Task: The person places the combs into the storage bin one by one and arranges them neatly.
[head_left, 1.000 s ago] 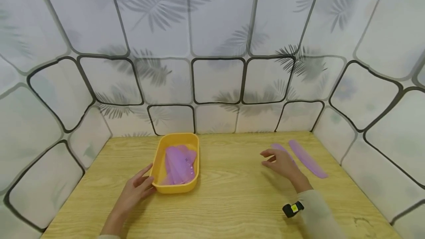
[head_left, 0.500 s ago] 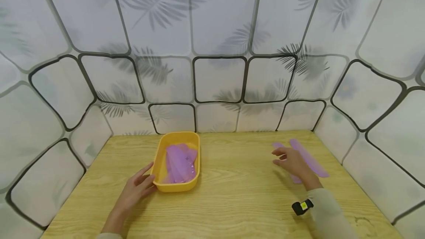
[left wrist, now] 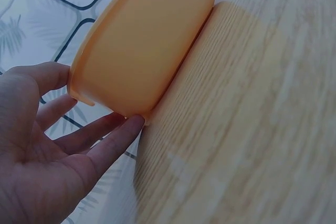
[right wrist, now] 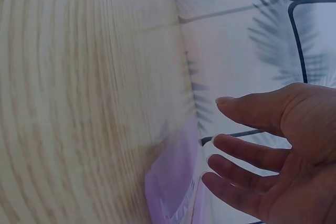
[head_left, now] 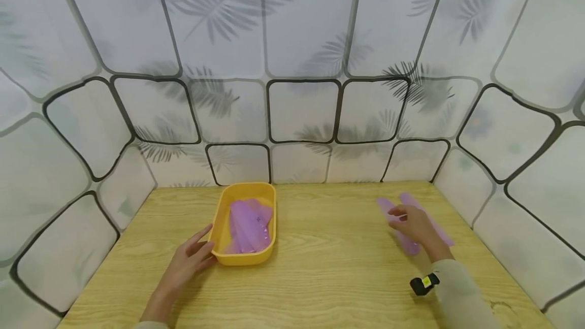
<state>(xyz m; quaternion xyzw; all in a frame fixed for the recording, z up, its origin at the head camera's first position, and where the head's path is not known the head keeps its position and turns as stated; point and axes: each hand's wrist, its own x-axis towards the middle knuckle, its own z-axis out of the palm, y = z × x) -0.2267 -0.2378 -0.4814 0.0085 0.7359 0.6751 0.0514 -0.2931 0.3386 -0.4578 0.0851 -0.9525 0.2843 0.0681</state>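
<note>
My left hand touches the left front corner of a yellow plastic tray, its fingers spread and relaxed. In the left wrist view, the fingertips meet the tray's rim and lower side. Inside the tray lies crumpled, translucent purple plastic film. My right hand hovers, fingers loosely bent and holding nothing, over two flat purple strips at the right. The nearer strip is partly hidden by the hand, as is the farther strip. The right wrist view shows a gap between that hand and the purple film.
Everything rests on a light wood-grain tabletop. Patterned white walls enclose it at the back and both sides. A small black device is strapped to the right wrist.
My right hand has moved rightward over the purple strips, uncovering more of the nearer one and covering part of the farther one. The left hand and the tray stay in place.
</note>
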